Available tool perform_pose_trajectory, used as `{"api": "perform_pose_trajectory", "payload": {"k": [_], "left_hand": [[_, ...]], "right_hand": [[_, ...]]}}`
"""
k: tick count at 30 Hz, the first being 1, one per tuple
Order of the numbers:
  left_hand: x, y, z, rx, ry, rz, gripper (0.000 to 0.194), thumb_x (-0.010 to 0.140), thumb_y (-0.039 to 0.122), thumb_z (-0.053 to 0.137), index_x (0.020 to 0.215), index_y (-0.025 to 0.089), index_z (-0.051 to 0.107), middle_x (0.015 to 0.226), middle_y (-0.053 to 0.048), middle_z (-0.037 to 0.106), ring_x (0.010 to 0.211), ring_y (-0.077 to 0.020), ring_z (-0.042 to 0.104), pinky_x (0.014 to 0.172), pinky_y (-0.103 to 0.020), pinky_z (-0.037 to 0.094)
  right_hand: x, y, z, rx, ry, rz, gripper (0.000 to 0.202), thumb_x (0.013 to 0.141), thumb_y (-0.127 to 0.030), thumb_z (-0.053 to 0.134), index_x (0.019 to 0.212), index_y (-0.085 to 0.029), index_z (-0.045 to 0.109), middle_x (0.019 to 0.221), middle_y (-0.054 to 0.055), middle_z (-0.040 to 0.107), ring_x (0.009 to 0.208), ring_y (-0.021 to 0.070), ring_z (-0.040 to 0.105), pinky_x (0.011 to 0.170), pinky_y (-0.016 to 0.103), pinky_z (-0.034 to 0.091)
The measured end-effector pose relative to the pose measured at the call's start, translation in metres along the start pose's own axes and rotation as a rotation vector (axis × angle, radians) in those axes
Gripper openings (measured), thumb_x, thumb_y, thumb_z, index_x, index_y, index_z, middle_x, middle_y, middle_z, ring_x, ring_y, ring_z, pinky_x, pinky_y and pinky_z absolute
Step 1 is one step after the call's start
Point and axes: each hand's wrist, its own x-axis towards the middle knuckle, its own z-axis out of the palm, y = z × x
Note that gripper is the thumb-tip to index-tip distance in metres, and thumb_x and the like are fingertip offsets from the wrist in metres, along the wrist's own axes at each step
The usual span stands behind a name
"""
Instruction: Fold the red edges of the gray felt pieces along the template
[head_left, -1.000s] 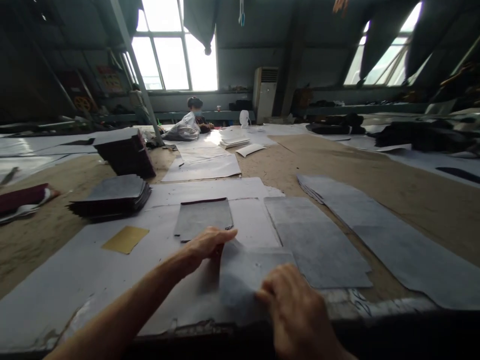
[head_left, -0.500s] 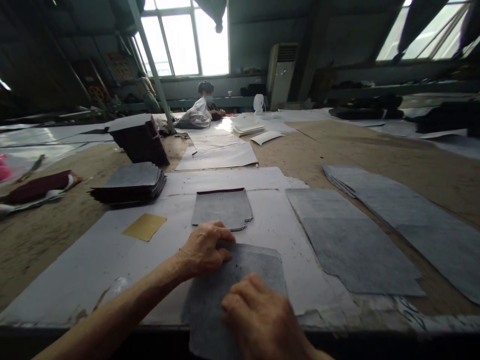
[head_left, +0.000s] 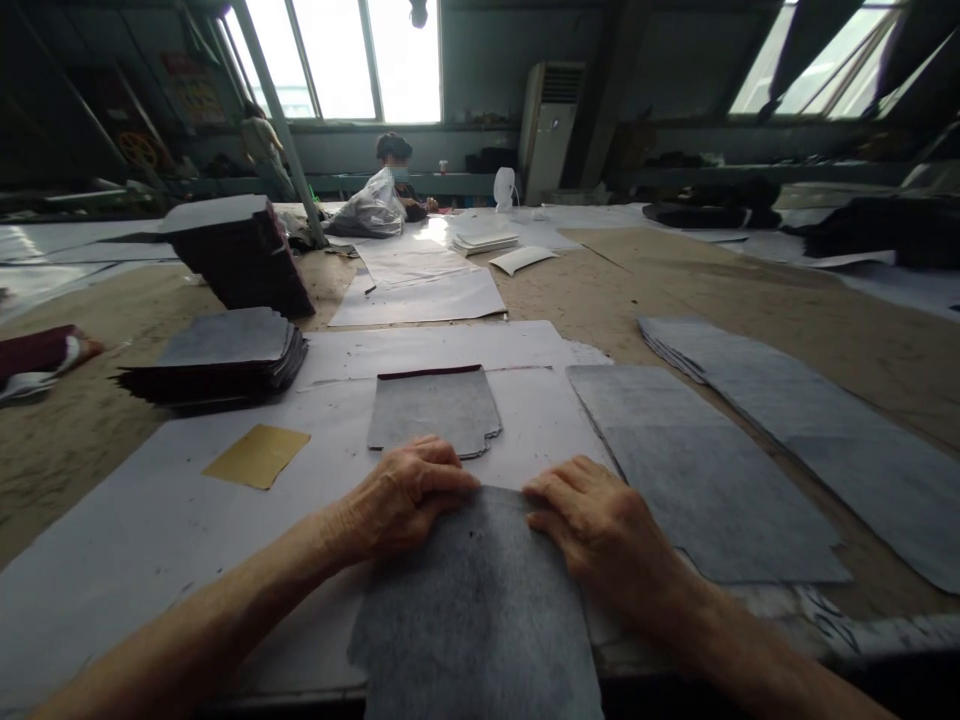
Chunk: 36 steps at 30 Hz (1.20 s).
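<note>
A grey fabric piece (head_left: 480, 610) lies in front of me, its near end reaching past the table's front edge. My left hand (head_left: 412, 495) pinches its far left corner, thumb and fingers closed on the edge. At the far right corner my right hand (head_left: 592, 505) grips the same edge. Just beyond my hands is a smaller grey panel (head_left: 435, 410) with a dark red strip along its far side and a notched near right corner. A yellow square card (head_left: 257, 456) rests left of it on the white paper sheet (head_left: 300, 520).
Stacked grey panels (head_left: 225, 340) with dark edges stand at left, a taller stack (head_left: 232, 250) behind them. Larger grey pieces (head_left: 705, 470) lie at right, with further long pieces (head_left: 810, 420) beyond. A person (head_left: 401, 180) sits across the table near a plastic bag (head_left: 367, 205).
My right hand has moved from the middle of the grey fabric piece to its far right corner. My left hand stays near the far left corner. The view has shifted slightly.
</note>
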Motion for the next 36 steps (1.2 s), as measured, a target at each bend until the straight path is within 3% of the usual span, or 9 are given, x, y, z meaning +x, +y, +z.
{"api": "perform_pose_trajectory", "payload": {"k": [4,7,9,11,13,18,22,31,36], "left_hand": [[-0.003,-0.004,0.001,-0.023,0.035,0.0,0.027,0.081,0.008,0.049,0.102,0.02,0.063,0.086,-0.004,0.056,0.081,-0.0135,0.052,0.074,-0.03,0.045],[0.0,-0.003,-0.001,-0.034,0.027,-0.044,0.025,0.079,0.011,0.054,0.101,0.019,0.062,0.093,-0.004,0.055,0.085,-0.0145,0.052,0.076,-0.031,0.045],[0.004,-0.001,-0.002,0.025,0.005,-0.047,0.034,0.075,0.012,0.058,0.109,0.016,0.057,0.094,-0.006,0.056,0.085,-0.0173,0.052,0.077,-0.036,0.044],[0.008,0.0,-0.002,0.099,-0.035,-0.005,0.04,0.073,0.012,0.058,0.113,0.015,0.053,0.091,-0.006,0.057,0.084,-0.0191,0.051,0.077,-0.039,0.042],[0.011,0.0,0.001,0.125,-0.051,0.07,0.032,0.076,0.01,0.053,0.107,0.018,0.057,0.087,-0.004,0.058,0.081,-0.0177,0.051,0.075,-0.038,0.041],[0.007,-0.001,0.009,0.09,0.055,0.215,0.029,0.079,0.002,0.044,0.093,0.019,0.062,0.08,-0.002,0.056,0.074,-0.0127,0.047,0.069,-0.027,0.04],[0.003,-0.002,0.009,0.183,0.041,0.302,0.03,0.077,0.001,0.042,0.096,0.016,0.06,0.083,-0.004,0.055,0.075,-0.0146,0.045,0.068,-0.029,0.04],[0.005,-0.002,0.006,0.218,-0.068,0.312,0.032,0.075,0.001,0.041,0.097,0.015,0.058,0.086,-0.006,0.054,0.077,-0.0162,0.044,0.072,-0.033,0.038],[0.003,-0.002,0.005,0.19,-0.058,0.311,0.03,0.077,0.003,0.04,0.099,0.015,0.057,0.09,-0.007,0.054,0.078,-0.0163,0.045,0.072,-0.033,0.039]], "right_hand": [[-0.005,0.002,0.003,0.038,0.046,0.019,0.035,0.071,0.0,0.062,0.104,-0.008,0.057,0.079,0.007,0.058,0.075,0.0194,0.052,0.069,0.035,0.047],[-0.005,0.002,0.002,0.039,-0.009,0.002,0.022,0.075,-0.003,0.058,0.094,-0.013,0.062,0.078,0.006,0.058,0.075,0.0194,0.051,0.068,0.033,0.046],[-0.004,0.002,0.002,0.052,-0.019,0.004,0.019,0.076,-0.004,0.057,0.09,-0.015,0.063,0.077,0.005,0.057,0.075,0.0189,0.051,0.067,0.032,0.045],[-0.003,0.002,0.001,0.058,-0.01,0.004,0.018,0.077,-0.005,0.057,0.089,-0.016,0.063,0.077,0.005,0.057,0.075,0.0185,0.051,0.067,0.031,0.044],[-0.002,0.003,0.001,0.058,0.009,-0.015,0.016,0.078,-0.006,0.056,0.088,-0.016,0.063,0.076,0.004,0.057,0.075,0.018,0.05,0.067,0.031,0.044],[-0.005,0.006,0.001,0.038,0.021,-0.121,0.018,0.081,-0.006,0.052,0.09,-0.016,0.063,0.074,0.004,0.057,0.074,0.0168,0.048,0.066,0.029,0.042],[-0.009,0.006,-0.002,-0.038,0.022,-0.244,0.022,0.085,-0.006,0.044,0.096,-0.013,0.062,0.079,0.006,0.058,0.076,0.0174,0.049,0.07,0.033,0.042],[-0.011,-0.001,-0.012,-0.142,-0.084,-0.344,0.024,0.089,-0.009,0.037,0.098,-0.006,0.06,0.083,0.01,0.057,0.079,0.02,0.05,0.073,0.037,0.043],[-0.021,0.003,-0.011,-0.094,-0.068,-0.285,0.022,0.087,-0.006,0.038,0.097,-0.008,0.058,0.087,0.01,0.057,0.081,0.0201,0.049,0.073,0.037,0.043]]}}
